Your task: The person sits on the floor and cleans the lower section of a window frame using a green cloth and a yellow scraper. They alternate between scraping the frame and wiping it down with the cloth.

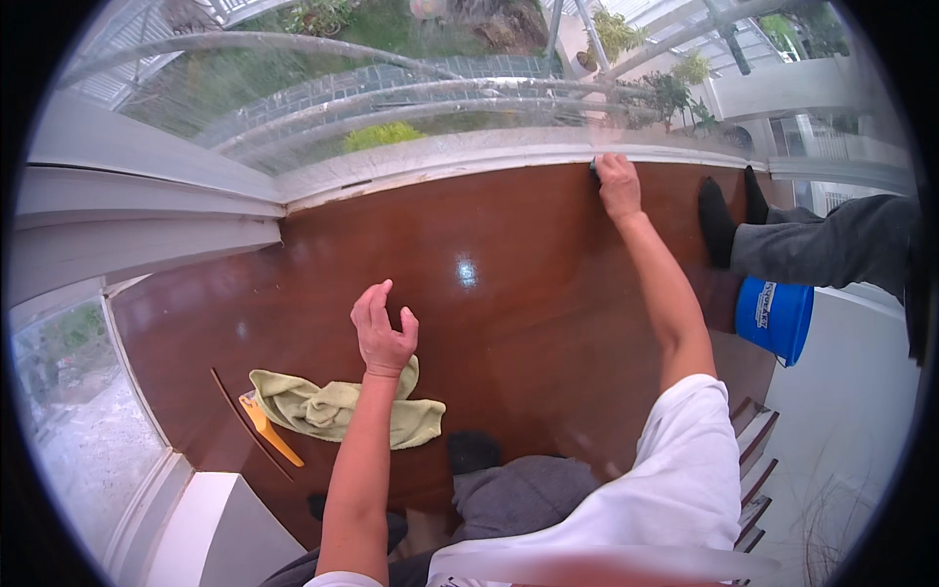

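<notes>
At the far window's sill (469, 164), where the white frame meets the brown wooden floor (509, 293), my right hand (620, 186) is closed with its arm stretched forward. A small dark bluish bit shows at its fingertips, too hidden to name. My left hand (383, 328) hovers above the floor, fingers curved and apart, holding nothing. Just behind it, partly under my left forearm, lies a crumpled pale green cloth (328, 406). Left of the cloth are a tool with a yellow-orange handle (274, 433) and a long thin brown strip (245, 416).
Another person's legs in grey trousers (822, 245) and dark socks (719, 220) are at the right. Beside them a blue bucket (792, 318) stands by the floor's edge. Stair-like steps (755, 470) descend at the lower right. Glass panes (460, 88) bound the front and left.
</notes>
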The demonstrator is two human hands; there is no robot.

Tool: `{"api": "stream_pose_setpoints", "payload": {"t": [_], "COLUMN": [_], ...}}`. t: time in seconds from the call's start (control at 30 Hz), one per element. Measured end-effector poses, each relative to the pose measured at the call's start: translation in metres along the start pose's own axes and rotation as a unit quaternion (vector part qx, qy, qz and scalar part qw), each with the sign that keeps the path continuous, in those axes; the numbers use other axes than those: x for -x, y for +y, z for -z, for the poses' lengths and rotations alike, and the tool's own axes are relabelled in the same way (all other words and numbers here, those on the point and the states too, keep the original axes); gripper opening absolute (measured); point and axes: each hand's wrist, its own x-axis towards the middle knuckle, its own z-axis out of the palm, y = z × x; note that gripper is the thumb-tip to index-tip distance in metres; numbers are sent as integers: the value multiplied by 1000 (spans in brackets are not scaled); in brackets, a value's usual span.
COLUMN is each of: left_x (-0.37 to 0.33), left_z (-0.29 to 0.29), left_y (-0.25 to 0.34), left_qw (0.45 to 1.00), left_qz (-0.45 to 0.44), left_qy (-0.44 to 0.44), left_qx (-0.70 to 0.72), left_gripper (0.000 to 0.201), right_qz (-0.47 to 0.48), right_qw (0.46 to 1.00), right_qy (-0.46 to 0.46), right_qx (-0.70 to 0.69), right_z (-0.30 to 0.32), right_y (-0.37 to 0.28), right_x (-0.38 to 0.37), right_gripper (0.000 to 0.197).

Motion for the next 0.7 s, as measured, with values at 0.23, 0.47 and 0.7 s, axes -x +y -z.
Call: {"api": "stream_pose_setpoints", "payload": {"t": [0.23, 0.47, 0.7], "left_x": [0, -2, 0], "left_z": [0, 1, 1], "left_y": [0, 1, 1], "left_qw": [1000, 1000, 1000], "left_qz": [-5, -1, 0], "left_qy": [5, 4, -14], "left_qx": [4, 14, 13], "left_gripper": [52, 52, 53], "right_qz": [-20, -140, -74], "right_qw": [998, 982, 991], "right_qy": [-42, -99, 108], "right_qx": [43, 84, -32], "right_z": [-6, 6, 21], "right_y": [3, -14, -213], "right_x": [2, -10, -67], "right_gripper": [9, 9, 9]}}
